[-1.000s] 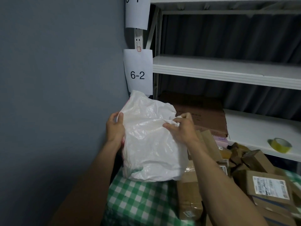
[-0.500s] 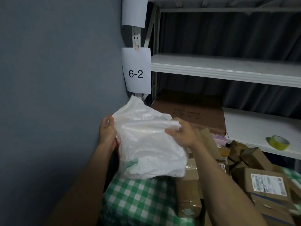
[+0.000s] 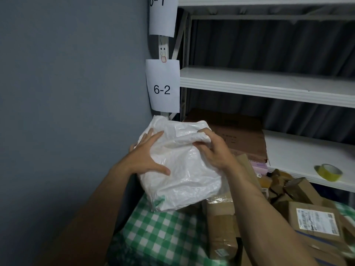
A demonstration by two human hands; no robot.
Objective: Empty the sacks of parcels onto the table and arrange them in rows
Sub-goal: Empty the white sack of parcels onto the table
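Head view shows a white plastic sack [image 3: 182, 169] held up in both hands above the near left corner of the bench [image 3: 163, 239], which wears a green checked cloth. The left hand [image 3: 148, 158] lies flat on the sack's left face, fingers spread and straight, thumb pressed lower down on the plastic. The right hand [image 3: 213, 150] clenches a bunched fold at the sack's upper right, fingers curled round the crumpled plastic. The sack's bottom edge hangs just over the cloth; whether it touches cannot be told. Below and right of the sack a brown taped parcel [image 3: 221, 229] lies on the bench, and farther right of the sack a heap of cardboard parcels spreads out, one with a white shipping label [image 3: 317, 221] facing up. Behind the sack a large flat carton [image 3: 242, 135] rests on a white shelf [image 3: 292, 154], with a yellow tape roll [image 3: 328, 171] well to the sack's right. Above the sack hangs a paper sign [image 3: 163, 87] reading 6-2.
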